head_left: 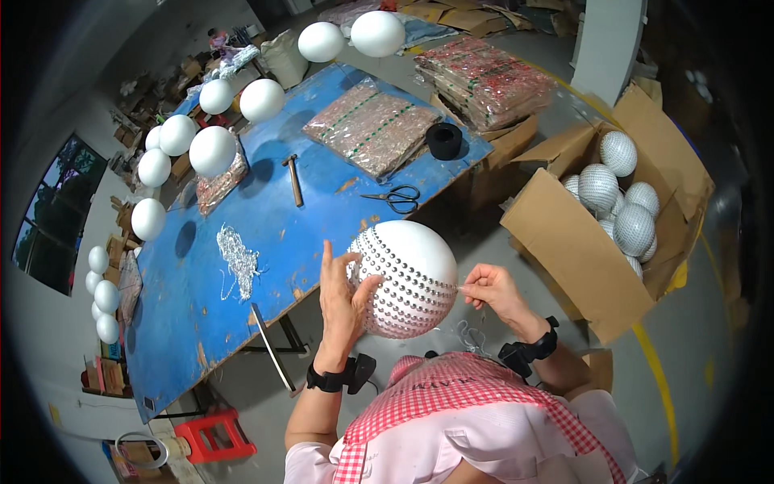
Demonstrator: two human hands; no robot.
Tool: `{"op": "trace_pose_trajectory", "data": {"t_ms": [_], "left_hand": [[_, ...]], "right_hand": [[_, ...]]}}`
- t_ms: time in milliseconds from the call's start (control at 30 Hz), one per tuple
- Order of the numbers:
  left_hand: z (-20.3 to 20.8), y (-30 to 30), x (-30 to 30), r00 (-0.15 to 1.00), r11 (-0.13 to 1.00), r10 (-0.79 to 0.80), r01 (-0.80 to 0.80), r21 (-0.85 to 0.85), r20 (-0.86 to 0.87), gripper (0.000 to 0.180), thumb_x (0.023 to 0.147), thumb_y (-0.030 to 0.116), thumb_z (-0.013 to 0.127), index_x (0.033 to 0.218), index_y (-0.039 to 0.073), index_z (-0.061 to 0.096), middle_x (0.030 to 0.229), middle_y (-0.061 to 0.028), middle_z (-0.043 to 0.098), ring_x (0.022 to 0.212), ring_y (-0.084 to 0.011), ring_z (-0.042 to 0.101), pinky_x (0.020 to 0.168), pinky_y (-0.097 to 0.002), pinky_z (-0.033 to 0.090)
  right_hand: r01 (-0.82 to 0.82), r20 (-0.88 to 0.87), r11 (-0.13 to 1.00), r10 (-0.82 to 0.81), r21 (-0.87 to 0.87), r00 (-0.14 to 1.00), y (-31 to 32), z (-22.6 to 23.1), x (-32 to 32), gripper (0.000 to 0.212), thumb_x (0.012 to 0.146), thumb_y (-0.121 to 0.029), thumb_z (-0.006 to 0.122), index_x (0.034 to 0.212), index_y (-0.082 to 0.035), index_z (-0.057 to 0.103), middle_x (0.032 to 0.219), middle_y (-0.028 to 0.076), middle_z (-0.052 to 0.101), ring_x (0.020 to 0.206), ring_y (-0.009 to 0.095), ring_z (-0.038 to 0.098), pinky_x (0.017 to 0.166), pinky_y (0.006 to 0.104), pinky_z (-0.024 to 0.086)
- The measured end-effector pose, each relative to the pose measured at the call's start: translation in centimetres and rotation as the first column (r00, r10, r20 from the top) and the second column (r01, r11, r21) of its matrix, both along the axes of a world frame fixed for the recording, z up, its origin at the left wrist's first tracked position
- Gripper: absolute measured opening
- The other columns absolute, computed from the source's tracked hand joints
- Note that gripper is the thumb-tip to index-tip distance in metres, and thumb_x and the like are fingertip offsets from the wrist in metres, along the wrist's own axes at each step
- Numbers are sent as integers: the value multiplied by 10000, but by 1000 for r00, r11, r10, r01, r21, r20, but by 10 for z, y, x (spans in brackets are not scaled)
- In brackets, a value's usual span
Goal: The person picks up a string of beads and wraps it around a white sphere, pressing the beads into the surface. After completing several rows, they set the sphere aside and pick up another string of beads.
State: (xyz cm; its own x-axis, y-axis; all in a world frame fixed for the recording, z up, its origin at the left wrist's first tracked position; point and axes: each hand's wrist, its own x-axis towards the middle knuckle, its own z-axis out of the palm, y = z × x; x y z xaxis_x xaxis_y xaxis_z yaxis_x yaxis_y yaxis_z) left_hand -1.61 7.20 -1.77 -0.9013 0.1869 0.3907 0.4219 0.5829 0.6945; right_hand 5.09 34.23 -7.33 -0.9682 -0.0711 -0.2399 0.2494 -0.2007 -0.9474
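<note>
White with rows of silver beads, the ball [407, 262] sits just off the near edge of the blue table [185, 323], the left hand [343, 294] spread open against it, the right hand [492, 290] pinching a thin strand [462, 288] beside it. Scissors [391, 197] lie by that edge, a black roll [444, 142] near the right corner, a hammer [295, 182] and tangled silvery strands [238, 258] farther in.

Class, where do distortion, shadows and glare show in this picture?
Head view: distortion curves the yellow floor line, and the corners go black; head view: round shadows darken the blue table; head view: glare streaks the green-striped plastic pack, while small highlights dot the studded ball.
</note>
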Motion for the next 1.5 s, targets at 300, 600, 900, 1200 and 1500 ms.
{"op": "trace_pose_trajectory", "data": {"t_ms": [300,600,900,1200,1500], "left_hand": [[4,-14,-22,985,960,-172,171,-223,14,716,748,355,805,1289,-5,504,1237,-249,537,1190,-366,510,936,-420,466],[-2,-15,-43,953,984,-178,170,53,246,695,779,368,776,1327,45,495,1262,-185,554,1168,-340,542,950,-415,460],[-8,-12,-37,937,981,-190,174,81,294,937,662,511,809,1349,-24,462,1304,-233,521,1178,-357,521,980,-421,433],[-1,-2,-15,965,985,-139,157,-65,223,694,764,357,772,1309,15,513,1293,-249,496,1069,-361,577,893,-401,480],[0,18,7,995,996,-17,25,-80,98,857,665,415,837,1324,30,448,1358,-254,454,1249,-398,462,1000,-413,422]], "right_hand": [[52,4,994,-53,97,999,-8,10,-2,94,866,-113,686,853,-50,617,694,-8,623,600,30,532,532,170,404],[261,-371,897,-121,356,921,-35,10,1,108,839,-32,678,946,-12,683,741,39,662,620,86,596,559,226,467],[465,-709,596,270,655,652,-27,31,-11,287,740,-6,688,1017,-80,707,684,71,572,581,241,589,499,343,462],[475,-677,492,419,729,605,-21,30,-10,379,763,-38,664,1133,-121,672,694,49,519,593,234,575,503,370,453],[465,-658,477,425,746,621,-16,33,-1,357,763,-43,668,1113,-112,674,678,57,513,599,246,581,505,371,458]]}}
